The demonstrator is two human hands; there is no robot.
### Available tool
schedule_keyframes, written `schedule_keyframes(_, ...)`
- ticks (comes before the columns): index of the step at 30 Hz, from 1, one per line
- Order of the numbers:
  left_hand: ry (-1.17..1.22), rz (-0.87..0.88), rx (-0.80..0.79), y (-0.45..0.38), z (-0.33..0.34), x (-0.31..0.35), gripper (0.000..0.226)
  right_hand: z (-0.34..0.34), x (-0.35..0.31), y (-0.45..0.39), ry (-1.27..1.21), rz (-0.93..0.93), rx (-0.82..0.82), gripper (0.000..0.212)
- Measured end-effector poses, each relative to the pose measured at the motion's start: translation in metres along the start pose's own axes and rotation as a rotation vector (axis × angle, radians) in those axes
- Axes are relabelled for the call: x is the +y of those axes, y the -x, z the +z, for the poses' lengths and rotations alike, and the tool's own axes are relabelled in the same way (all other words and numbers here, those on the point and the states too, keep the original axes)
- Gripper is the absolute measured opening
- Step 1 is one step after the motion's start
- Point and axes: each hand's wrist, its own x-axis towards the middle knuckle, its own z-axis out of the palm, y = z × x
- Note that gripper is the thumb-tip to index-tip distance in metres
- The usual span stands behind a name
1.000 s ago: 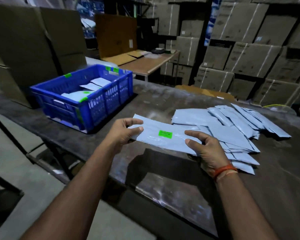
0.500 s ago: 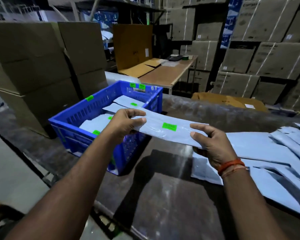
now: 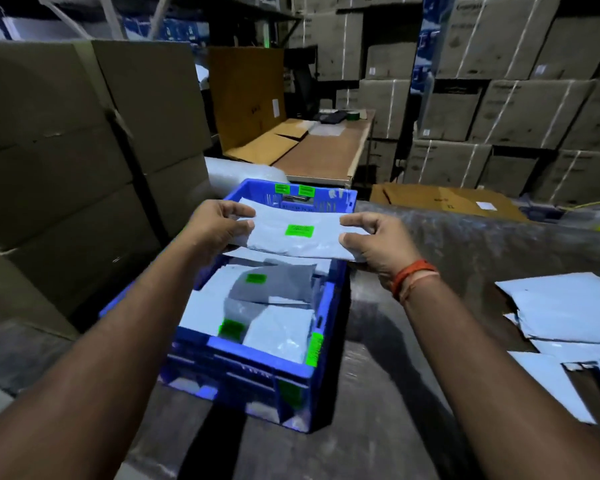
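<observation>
A pale grey mailer bag (image 3: pixel 291 244) with a green label is held flat above a blue plastic crate (image 3: pixel 257 365). My left hand (image 3: pixel 215 226) pinches its left end, thumb on top. Its right end is pinched by my right hand (image 3: pixel 371 244), which wears an orange thread at the wrist. Inside the crate lie several more grey bags with green labels (image 3: pixel 271 306).
The crate stands on a dark table (image 3: pixel 378 410). A spread of unlabelled grey bags (image 3: pixel 565 317) lies at the right. Stacked cardboard boxes (image 3: pixel 66 161) rise at the left and along the back. A wooden desk (image 3: pixel 323 154) stands behind the crate.
Both hands have carried the labelled bag left, from over the pile on the table to above the blue crate. The view has turned left with them.
</observation>
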Motion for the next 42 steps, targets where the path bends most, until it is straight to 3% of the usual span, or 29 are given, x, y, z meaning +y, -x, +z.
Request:
schedule_keyframes(8,-0.247,-0.082,-0.096,-0.084,-0.032,-0.051,0.022,0.076,0.004,-0.031,0.408,0.141,0.144,0.030)
schedule_keyframes(14,-0.753,-0.112,-0.264,-0.106,-0.018,-0.084,0.034,0.108,0.002,-0.030,0.826,0.257,0.091,0.047)
schedule_keyframes(18,-1.208,-0.112,-0.408,-0.101,-0.018,-0.082,0.054,0.128,0.020,-0.026,0.958,0.323,0.009,0.016)
schedule_keyframes(20,-1.285,-0.140,-0.446,-0.097,-0.019,-0.077,0.058,0.131,0.021,-0.025,1.010,0.333,-0.024,0.016)
schedule_keyframes(23,-1.292,-0.101,-0.408,-0.086,-0.021,-0.068,0.054,0.133,0.019,-0.024,1.040,0.308,-0.014,0.047)
schedule_keyframes(26,-1.173,0.094,-0.224,-0.070,-0.016,-0.055,0.042,0.131,0.009,-0.019,1.005,0.246,0.041,0.058)
schedule_keyframes(29,-0.988,0.308,-0.161,-0.048,0.004,-0.027,0.039,0.116,-0.010,-0.008,0.976,0.111,0.134,0.054)
schedule_keyframes(33,-0.793,0.489,-0.255,-0.023,0.057,0.003,0.034,0.067,-0.019,0.012,0.881,0.058,0.329,0.044)
schedule_keyframes(36,-0.788,0.532,-0.348,-0.003,0.105,0.020,0.037,0.013,-0.011,0.030,0.874,0.110,0.398,0.042)
schedule_keyframes(42,-0.866,0.565,-0.383,0.041,0.201,0.047,0.037,-0.105,0.017,0.064,0.880,0.143,0.468,0.041)
